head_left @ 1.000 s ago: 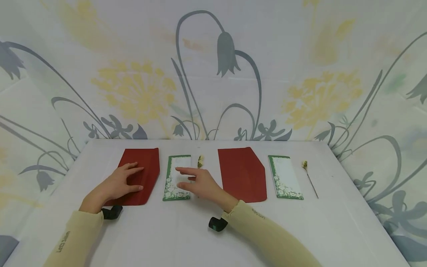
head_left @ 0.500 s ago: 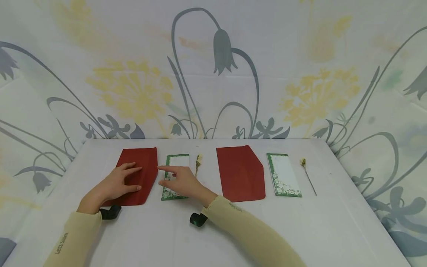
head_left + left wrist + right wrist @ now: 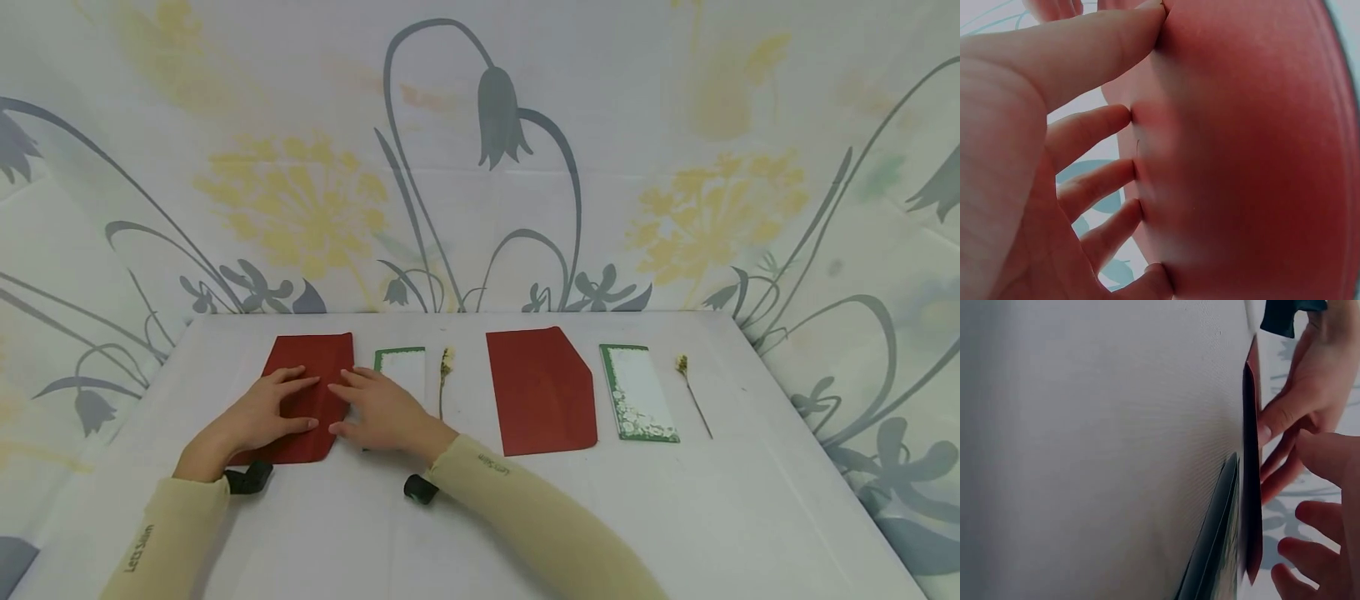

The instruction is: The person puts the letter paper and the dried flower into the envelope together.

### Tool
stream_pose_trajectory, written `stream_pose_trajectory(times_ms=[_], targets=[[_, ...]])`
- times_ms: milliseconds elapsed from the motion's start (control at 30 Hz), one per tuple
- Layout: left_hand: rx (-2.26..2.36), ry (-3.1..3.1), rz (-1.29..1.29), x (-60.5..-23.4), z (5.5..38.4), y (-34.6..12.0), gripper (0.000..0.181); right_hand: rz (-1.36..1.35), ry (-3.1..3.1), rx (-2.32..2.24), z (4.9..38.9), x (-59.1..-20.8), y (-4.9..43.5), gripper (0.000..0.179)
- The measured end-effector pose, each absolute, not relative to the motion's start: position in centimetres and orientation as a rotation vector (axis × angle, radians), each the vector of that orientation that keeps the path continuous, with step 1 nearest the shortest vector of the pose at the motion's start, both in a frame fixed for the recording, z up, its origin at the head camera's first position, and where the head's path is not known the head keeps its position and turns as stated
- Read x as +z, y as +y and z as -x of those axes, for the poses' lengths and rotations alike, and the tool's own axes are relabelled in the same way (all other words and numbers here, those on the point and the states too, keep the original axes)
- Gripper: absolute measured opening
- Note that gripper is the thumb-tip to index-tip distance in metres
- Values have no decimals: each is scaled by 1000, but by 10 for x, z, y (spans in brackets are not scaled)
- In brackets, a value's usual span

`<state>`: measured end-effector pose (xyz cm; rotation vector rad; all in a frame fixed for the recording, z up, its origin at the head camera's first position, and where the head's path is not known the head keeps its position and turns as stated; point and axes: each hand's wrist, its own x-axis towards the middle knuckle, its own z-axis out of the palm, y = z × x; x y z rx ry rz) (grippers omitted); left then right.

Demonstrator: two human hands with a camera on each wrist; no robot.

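Observation:
My left hand (image 3: 258, 412) rests its fingertips on the left red envelope (image 3: 318, 354), which lies flat on the white tabletop. In the left wrist view, the fingers (image 3: 1088, 134) are spread and touch the red paper (image 3: 1254, 156). Close to that envelope's right edge is my right hand (image 3: 390, 412), its fingers apart and holding nothing. It hovers over the green-bordered white card (image 3: 401, 362), hiding most of the card's lower part. Seen from the right wrist, the right fingers (image 3: 1310, 559) stand off the envelope (image 3: 1251, 469). A dried flower (image 3: 446, 362) lies right of the card.
Farther right on the white table (image 3: 720, 517) lie a second red envelope (image 3: 540, 392), a second green-bordered card (image 3: 641, 392) and another dried flower (image 3: 682, 364). A flower-patterned cloth (image 3: 600, 200) hangs behind the table. Each wrist carries a small black camera (image 3: 420, 489).
My right hand has moved left across the card to the left envelope's right edge, its fingers changing from pointing to spread. My left hand has stayed on the envelope.

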<state>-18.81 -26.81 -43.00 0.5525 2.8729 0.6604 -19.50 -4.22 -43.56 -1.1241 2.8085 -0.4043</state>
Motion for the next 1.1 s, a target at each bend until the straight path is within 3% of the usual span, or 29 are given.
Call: stream_pose_trajectory(times_ms=[367,1100], targets=[[660,2871,-591,-429,190,-266,70,1071,2753,-70,190,-436,-55,69],[636,2895,-602,-427,185,-266,62,993,2745,100,182,-439,-65,58]])
